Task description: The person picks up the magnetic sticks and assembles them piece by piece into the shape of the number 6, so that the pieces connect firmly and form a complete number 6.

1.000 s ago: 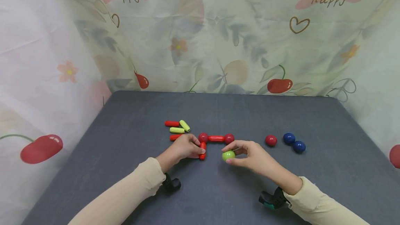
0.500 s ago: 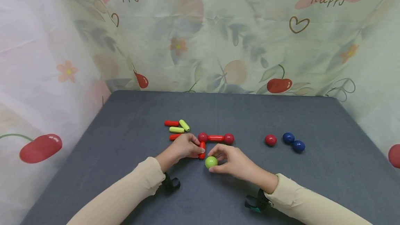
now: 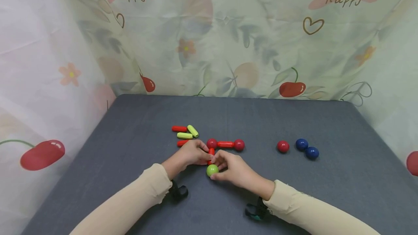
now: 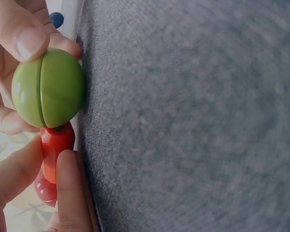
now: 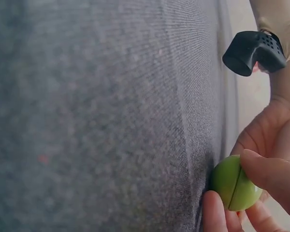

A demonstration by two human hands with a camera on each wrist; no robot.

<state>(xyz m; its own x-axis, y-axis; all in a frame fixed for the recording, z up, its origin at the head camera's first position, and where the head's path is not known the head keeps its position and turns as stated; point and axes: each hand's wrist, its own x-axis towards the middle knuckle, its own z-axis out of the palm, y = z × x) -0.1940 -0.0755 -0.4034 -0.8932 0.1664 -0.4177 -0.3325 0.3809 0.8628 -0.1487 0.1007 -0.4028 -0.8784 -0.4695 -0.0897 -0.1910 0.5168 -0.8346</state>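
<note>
Grey table [image 3: 130,119] — fruit-print "happy" curtains [image 3: 228,39] all round.

Makeshift recording booth, grey cloth table [image 3: 130,126], fruit-print "happy" curtains [image 3: 228,39] enclosing it on three sides

Two blue balls [image 3: 307,148], touching perhaps; red ball [image 3: 283,146].

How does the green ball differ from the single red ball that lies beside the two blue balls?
The green ball is green; the red ball is red. The right hand grips the green ball, while the red ball lies free on the table, with no hand on it. The green ball meets the end of a red rod held by the left hand; the red ball is joined to nothing. Both are glossy, round and look alike in size.
</note>
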